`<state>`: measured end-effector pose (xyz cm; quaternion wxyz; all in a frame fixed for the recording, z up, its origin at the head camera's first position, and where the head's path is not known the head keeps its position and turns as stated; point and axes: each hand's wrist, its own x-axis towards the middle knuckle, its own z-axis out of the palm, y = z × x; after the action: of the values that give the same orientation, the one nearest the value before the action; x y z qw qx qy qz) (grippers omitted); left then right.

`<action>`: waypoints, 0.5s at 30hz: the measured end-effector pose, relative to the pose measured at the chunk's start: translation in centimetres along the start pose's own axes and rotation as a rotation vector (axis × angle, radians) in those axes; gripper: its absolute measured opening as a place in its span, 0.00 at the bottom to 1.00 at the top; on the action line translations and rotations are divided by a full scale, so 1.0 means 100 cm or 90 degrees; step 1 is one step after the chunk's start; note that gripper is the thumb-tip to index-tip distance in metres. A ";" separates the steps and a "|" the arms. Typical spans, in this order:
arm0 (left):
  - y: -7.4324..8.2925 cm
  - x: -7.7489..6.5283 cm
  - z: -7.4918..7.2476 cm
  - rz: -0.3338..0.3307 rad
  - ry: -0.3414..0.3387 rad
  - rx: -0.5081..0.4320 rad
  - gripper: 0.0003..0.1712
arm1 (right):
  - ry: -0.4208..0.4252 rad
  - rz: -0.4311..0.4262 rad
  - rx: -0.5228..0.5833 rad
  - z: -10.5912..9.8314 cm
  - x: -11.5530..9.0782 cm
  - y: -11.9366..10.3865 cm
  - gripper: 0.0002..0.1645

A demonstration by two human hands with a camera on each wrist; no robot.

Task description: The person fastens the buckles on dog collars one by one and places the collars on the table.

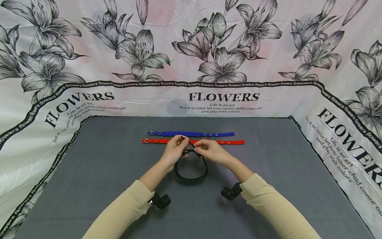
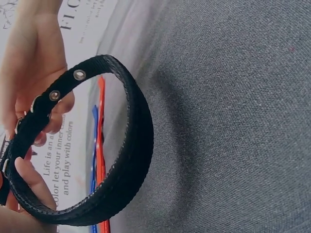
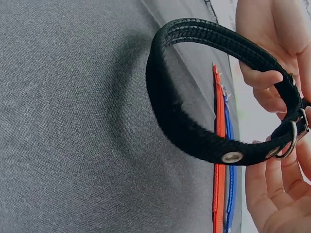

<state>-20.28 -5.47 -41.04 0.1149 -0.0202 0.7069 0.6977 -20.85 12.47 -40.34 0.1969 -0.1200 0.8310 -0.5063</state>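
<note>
A black dog collar point(image 1: 191, 180) is bent into a loop, raised over the grey cloth, with its two ends meeting at the far side. The left hand point(image 1: 173, 151) grips it around the buckled part, while the right hand point(image 1: 213, 151) pinches the strap close by. Metal-rimmed eyelets point(image 3: 232, 157) and a D-ring point(image 3: 293, 140) show along the band in the right wrist view. Fingers partly hide the buckle. In the left wrist view the loop's stitched inner face point(image 2: 129, 121) is visible.
Beyond the hands, a red collar point(image 1: 232, 142) and a blue collar point(image 1: 191, 134) lie flat and straight, side by side. The grey cloth point(image 1: 104, 186) covers the table. A white flower-printed sheet point(image 1: 161, 99) borders it at the back and sides.
</note>
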 end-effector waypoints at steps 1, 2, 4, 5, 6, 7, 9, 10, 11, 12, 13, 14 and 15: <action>0.000 0.000 0.000 0.001 -0.001 0.002 0.14 | 0.002 -0.001 0.002 0.000 0.000 0.000 0.20; 0.000 0.000 0.000 0.001 -0.003 0.002 0.14 | 0.005 -0.002 0.004 0.000 0.000 0.000 0.20; -0.001 0.000 0.001 0.001 -0.005 0.012 0.14 | 0.011 -0.006 0.017 0.000 0.000 0.001 0.19; -0.002 0.001 0.000 -0.003 -0.008 0.022 0.14 | 0.015 -0.005 0.029 -0.001 -0.003 -0.002 0.18; -0.003 0.001 0.000 -0.006 -0.012 0.033 0.14 | 0.020 -0.008 0.038 -0.001 -0.005 -0.005 0.18; -0.004 0.002 0.000 -0.009 -0.019 0.046 0.15 | 0.023 -0.011 0.055 -0.002 -0.005 -0.004 0.17; -0.005 0.002 -0.001 -0.015 -0.033 0.073 0.14 | 0.025 -0.016 0.084 -0.002 -0.005 -0.002 0.18; -0.005 0.002 -0.001 -0.017 -0.040 0.088 0.13 | 0.025 -0.019 0.097 -0.003 -0.005 -0.001 0.17; -0.006 0.002 -0.001 -0.016 -0.044 0.095 0.12 | 0.024 -0.020 0.105 -0.002 -0.004 0.000 0.17; -0.006 0.001 -0.002 -0.013 -0.045 0.099 0.12 | 0.024 -0.025 0.111 -0.002 -0.002 0.004 0.17; -0.006 0.001 -0.001 -0.012 -0.045 0.105 0.11 | 0.022 -0.027 0.121 -0.002 0.001 0.008 0.18; -0.006 0.000 -0.001 -0.009 -0.043 0.107 0.10 | 0.021 -0.028 0.122 -0.002 0.000 0.008 0.18; -0.006 0.000 -0.001 -0.007 -0.040 0.110 0.09 | 0.020 -0.027 0.127 -0.001 0.000 0.008 0.18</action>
<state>-20.19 -5.55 -41.65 0.1417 0.0079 0.7605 0.6337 -20.94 12.92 -41.02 0.1840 -0.1096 0.7767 -0.5923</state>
